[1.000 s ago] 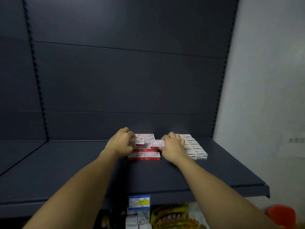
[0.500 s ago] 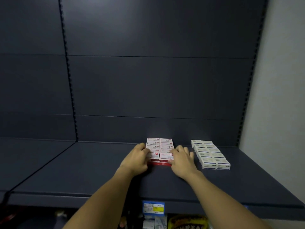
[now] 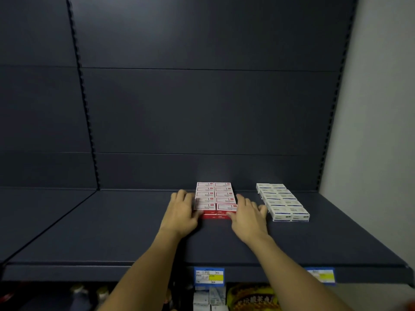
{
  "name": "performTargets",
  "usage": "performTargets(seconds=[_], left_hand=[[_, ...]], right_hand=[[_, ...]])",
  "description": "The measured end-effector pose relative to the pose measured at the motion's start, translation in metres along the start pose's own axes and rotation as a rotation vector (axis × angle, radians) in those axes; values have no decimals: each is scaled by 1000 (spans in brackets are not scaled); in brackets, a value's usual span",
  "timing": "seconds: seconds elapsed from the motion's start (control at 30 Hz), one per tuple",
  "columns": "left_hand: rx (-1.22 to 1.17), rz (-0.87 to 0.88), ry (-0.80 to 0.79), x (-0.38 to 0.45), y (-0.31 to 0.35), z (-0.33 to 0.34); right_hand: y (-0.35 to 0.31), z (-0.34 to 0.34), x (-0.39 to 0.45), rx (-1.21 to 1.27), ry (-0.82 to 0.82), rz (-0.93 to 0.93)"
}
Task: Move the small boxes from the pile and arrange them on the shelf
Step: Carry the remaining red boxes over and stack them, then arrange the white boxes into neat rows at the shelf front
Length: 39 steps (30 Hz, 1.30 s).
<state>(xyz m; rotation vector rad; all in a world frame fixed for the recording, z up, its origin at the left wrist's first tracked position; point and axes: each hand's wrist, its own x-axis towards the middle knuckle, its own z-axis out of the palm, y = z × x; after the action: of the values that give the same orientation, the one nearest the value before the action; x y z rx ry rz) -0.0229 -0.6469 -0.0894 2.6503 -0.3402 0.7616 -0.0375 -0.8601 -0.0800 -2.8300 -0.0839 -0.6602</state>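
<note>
A block of small red-and-white boxes (image 3: 215, 197) lies in two neat columns on the dark shelf (image 3: 125, 223), reaching back to the rear panel. My left hand (image 3: 183, 213) rests flat against the block's left side, fingers straight. My right hand (image 3: 246, 213) lies against its right side, fingers spread, thumb touching the front red edge. Neither hand grips a box. To the right sits a second block of small white boxes with blue print (image 3: 283, 202), also in two columns.
The shelf's front lip carries two blue-and-yellow price tags (image 3: 209, 275). Below it I see packets and bottles on a lower shelf (image 3: 249, 298). A pale wall (image 3: 377, 131) bounds the right side. A perforated upright (image 3: 84, 97) divides the back panel at left.
Both hands have let go of the front boxes and now lie flat along the sides of the red block. The front row sits aligned with the rest. My view has shifted left.
</note>
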Motion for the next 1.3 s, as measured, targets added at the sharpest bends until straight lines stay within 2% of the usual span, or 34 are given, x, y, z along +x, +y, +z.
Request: performTargets(seconds=[0.07, 0.17, 0.43, 0.6, 0.97, 1.13, 1.23, 1.3], left_hand=[[86, -70, -2, -1, 3, -1], [148, -82, -17, -3, 6, -1], [-12, -23, -102, -4, 7, -4], [-98, -49, -121, -6, 7, -7], [-135, -44, -153, -5, 6, -9], [-43, -57, -158, -7, 7, -14], [120, 10, -114, -9, 6, -21], [189, 28, -79, -8, 7, -26]], right_hand=[[0, -1, -2, -19, 15, 12], [0, -3, -5, -47, -13, 0], [0, 3, -1, -36, -27, -53], [0, 4, -2, -37, -13, -62], [-2, 2, -2, 1, -55, -69], [-3, -2, -5, 49, -90, -57], [5, -13, -8, -33, -106, -94], [13, -24, -6, -74, -54, -96]])
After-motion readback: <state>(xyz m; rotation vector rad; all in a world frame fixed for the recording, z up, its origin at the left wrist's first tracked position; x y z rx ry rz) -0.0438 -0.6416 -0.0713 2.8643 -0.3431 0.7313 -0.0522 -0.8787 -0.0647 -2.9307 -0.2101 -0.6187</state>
